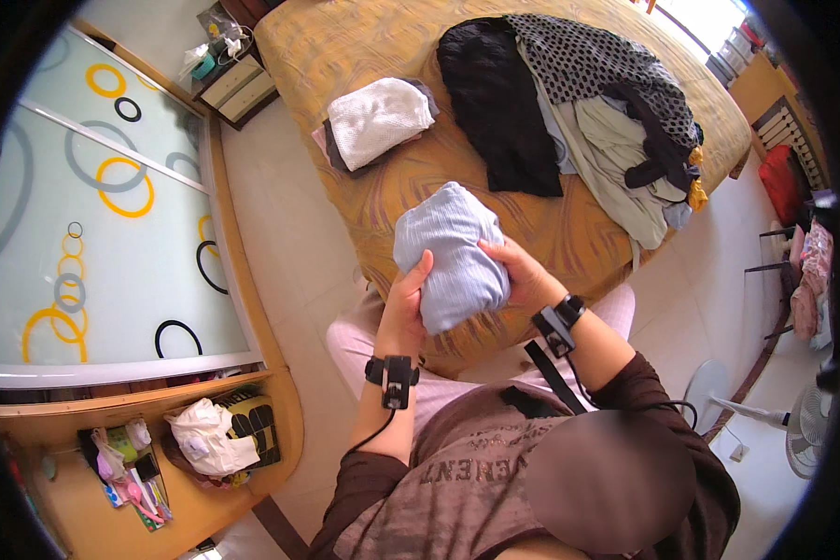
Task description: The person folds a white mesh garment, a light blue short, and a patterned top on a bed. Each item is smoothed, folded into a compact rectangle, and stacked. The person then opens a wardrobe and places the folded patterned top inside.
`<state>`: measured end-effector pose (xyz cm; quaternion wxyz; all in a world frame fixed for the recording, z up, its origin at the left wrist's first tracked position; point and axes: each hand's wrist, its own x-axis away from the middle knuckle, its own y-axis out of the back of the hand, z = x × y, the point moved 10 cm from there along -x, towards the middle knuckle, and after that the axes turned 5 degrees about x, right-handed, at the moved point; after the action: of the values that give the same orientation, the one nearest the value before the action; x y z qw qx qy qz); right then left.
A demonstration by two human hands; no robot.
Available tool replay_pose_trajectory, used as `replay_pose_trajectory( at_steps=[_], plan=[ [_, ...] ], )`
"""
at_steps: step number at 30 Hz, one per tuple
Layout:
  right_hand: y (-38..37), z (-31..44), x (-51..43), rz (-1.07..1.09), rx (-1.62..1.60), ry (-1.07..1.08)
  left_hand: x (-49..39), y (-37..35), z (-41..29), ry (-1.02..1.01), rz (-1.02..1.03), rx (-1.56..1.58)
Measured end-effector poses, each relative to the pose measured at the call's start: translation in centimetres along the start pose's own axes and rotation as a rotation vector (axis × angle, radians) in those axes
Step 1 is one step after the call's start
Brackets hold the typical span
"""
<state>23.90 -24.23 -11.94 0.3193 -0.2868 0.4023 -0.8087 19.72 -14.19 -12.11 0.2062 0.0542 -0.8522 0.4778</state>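
A folded light blue garment (451,255) is held up over the near edge of the bed. My left hand (409,301) grips its near left side, thumb on top. On the right side, my right hand (521,269) clasps it too; the fingers of both hands are partly hidden beneath the cloth. Beyond it on the bed lies a stack of folded clothes, with a white textured garment (378,122) on top. To the right spreads a loose heap: a black garment (493,105), a black-and-grey patterned cloth (602,59) and a pale green garment (609,140).
The bed (392,49) has a brown-gold patterned cover. At left stand a glass-panelled wardrobe (126,231) and a wooden shelf (203,514) bearing clothes and small items. A bedside cabinet (238,87) is at the far left corner. A standing fan (808,427) is at right.
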Motion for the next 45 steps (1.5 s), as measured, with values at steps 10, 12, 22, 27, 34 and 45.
replay_pose_trajectory(
  at_steps=[10, 12, 22, 27, 34, 45],
  plan=[
    [11.4, -0.1, 1.3, -0.401, 0.37, -0.025, -2.8, 9.8, 3.5, -0.249, -0.201, -0.593],
    [10.3, -0.4, 1.0, -0.377, 0.399, -0.045, -3.1, 9.5, 3.2, -0.263, -0.186, -0.727],
    [4.2, 1.8, -4.4, -0.417, 0.171, -0.252, -5.6, 13.9, -5.5, -0.765, -0.436, -0.762],
    [-2.7, 9.3, -13.0, -0.282, 0.112, 0.034, -4.0, 9.5, -5.1, -1.14, -0.539, -1.326],
    [-7.2, 15.6, -26.6, 0.002, -0.16, 0.374, -4.6, 9.3, -4.7, -1.02, -0.596, -1.413],
    [6.8, 6.3, -34.3, -0.402, -0.305, 0.29, -5.6, 10.1, -3.9, -0.951, -0.587, -1.434]
  ],
)
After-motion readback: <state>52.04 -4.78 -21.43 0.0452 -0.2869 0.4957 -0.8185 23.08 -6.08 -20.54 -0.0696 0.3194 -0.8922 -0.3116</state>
